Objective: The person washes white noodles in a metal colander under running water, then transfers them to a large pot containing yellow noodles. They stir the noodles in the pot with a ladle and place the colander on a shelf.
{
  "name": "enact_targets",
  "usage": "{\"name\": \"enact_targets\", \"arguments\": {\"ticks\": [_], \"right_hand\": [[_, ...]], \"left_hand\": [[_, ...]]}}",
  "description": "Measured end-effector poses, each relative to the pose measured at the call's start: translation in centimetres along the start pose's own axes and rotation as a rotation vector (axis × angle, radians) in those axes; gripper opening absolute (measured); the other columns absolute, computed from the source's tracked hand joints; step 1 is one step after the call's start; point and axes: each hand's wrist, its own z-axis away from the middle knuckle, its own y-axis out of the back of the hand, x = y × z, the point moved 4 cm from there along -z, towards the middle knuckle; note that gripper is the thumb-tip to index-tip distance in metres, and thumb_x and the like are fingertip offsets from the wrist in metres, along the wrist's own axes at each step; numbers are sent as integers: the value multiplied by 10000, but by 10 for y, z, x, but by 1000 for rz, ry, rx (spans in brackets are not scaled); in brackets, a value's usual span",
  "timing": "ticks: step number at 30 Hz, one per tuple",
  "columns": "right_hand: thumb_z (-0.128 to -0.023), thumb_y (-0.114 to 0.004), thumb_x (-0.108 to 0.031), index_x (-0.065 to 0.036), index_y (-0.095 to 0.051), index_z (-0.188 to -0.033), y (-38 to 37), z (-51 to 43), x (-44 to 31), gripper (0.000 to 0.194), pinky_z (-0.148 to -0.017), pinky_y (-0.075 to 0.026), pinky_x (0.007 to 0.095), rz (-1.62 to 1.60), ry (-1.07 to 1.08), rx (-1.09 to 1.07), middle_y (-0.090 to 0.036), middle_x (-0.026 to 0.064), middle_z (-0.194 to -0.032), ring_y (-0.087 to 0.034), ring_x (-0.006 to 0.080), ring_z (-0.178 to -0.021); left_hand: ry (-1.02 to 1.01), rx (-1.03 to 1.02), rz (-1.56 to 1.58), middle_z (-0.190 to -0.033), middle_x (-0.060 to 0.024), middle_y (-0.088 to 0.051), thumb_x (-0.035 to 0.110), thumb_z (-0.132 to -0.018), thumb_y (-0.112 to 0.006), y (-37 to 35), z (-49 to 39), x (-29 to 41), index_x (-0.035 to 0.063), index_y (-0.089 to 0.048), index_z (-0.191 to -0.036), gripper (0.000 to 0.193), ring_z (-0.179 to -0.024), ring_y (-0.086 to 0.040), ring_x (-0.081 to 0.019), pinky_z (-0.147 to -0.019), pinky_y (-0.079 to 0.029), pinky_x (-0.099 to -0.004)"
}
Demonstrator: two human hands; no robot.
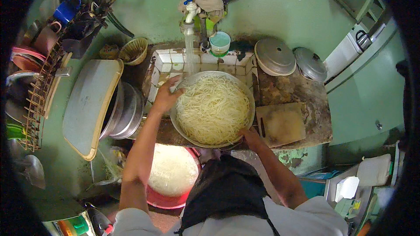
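A round metal basin (173, 118) rests over the tiled sink and its front ledge, full of thin, pale yellow strands (213, 108), noodles or shredded vegetable. My left hand (168, 94) grips its upper left rim, thumb towards the strands and fingers outside. At the lower right rim, my right hand (252, 138) holds the basin, its fingers partly hidden beneath. Water streams from the white tap (190, 14) with a blue handle, down by the basin's far left edge. Below the counter stands a red tub (169, 201) holding a whitish, frothy mass (172, 170).
The tiled sink (165, 58) has a teal-topped tub (220, 41) on its back edge. To the right are lidded pots (275, 55) and a wooden cutting board (283, 123). Metal pots (129, 111) and a large tray (92, 105) stand left, below a dish rack (36, 105).
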Motion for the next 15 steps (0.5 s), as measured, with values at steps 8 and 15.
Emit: {"name": "enact_targets", "arguments": {"ticks": [8,15], "right_hand": [[-737,-610,44,-55,-557,-1035,23,-18,32,318,-794,-506,375,662,377,-59,-598,118,-1066,-590,238,-977],[-712,-591,-53,-11,-568,-947,18,-32,35,241,-764,-533,344,-469,-269,-4,-615,105,-972,-619,258,-882]], "left_hand": [[650,-181,691,-1189,-158,-548,233,-802,-621,-63,110,-81,48,-473,-1265,520,-1072,-561,-256,-839,-531,-425],[661,74,906,-1073,-125,-607,160,-830,-589,-85,121,-82,-28,-489,-1197,424,-914,-625,-242,-753,-571,-349]]}}
